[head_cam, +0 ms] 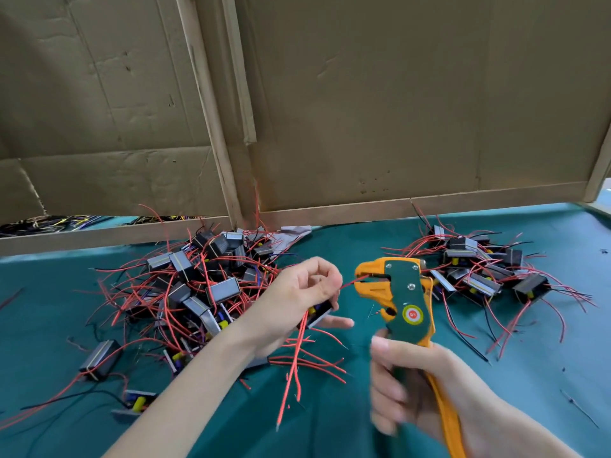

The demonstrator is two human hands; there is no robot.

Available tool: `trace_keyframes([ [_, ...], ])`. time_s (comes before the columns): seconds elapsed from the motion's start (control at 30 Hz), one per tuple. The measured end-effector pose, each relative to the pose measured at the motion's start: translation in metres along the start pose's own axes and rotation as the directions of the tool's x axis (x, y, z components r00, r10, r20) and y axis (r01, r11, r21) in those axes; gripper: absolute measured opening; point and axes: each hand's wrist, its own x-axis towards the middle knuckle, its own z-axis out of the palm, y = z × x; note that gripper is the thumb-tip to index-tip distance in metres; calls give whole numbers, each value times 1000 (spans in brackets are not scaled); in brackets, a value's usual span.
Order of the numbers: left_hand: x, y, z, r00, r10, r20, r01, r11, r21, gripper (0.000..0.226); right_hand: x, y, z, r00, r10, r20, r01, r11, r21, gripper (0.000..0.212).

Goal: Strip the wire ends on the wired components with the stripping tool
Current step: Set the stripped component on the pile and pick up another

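1. A person works at a teal cloth-covered tabletop [330,424], with brown cardboard panels [396,110] standing behind it.
2. The left hand [297,292] holds a small black box-shaped wired component [320,313]. Its fingers curl round the component and pinch one thin red wire [348,283], which runs to the right.
3. The tip of that wire sits between the jaws of an orange and green wire-stripping tool [408,292], held upright above the tabletop.
4. The right hand [406,388] is blurred. Its fingers wrap round the tool's handles, but how far they are squeezed cannot be told.
5. A large heap of similar components tangled in red wires [198,279] lies to the left, and a smaller heap [482,266] lies to the right, well apart.
6. The step in hand appears to be seating one wire end in the tool.
7. The next move probably calls for holding the wire steady, squeezing the handles fully and then drawing the wire clear.
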Motion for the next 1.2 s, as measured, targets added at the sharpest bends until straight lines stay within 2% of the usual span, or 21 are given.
trace_keyframes([
  [0.07, 2, 0, -2, 999, 28, -45, -29, 999, -24, 17, 4, -6, -2, 997, -53, 59, 48, 995, 84, 35],
  [0.2, 3, 8, -10, 991, 85, -99, -85, 996, 7, 13, 5, -14, -11, 985, -125, 119, 127, 992, -16, 26],
  [0.43, -1, 15, -8, 984, 155, -87, -148, 986, 78, 7, 5, -6, -14, 970, -104, 221, 130, 986, -107, 17],
  [0.7, -1, 13, -8, 971, 203, -124, -181, 969, 166, 8, 5, -8, -14, 983, -85, 160, 100, 991, -85, 27],
  [0.97, -2, 14, -6, 973, 155, -173, -151, 988, 39, 13, 6, -10, -14, 983, -93, 160, 107, 991, -83, 30],
  [1.1, -1, 16, -8, 967, 122, -223, -111, 992, 61, 10, 6, -9, -15, 979, -91, 182, 104, 993, -63, 36],
  [1.2, 1, 15, -8, 964, 108, -243, -94, 993, 68, 15, 7, -10, -17, 978, -87, 187, 99, 993, -59, 40],
])
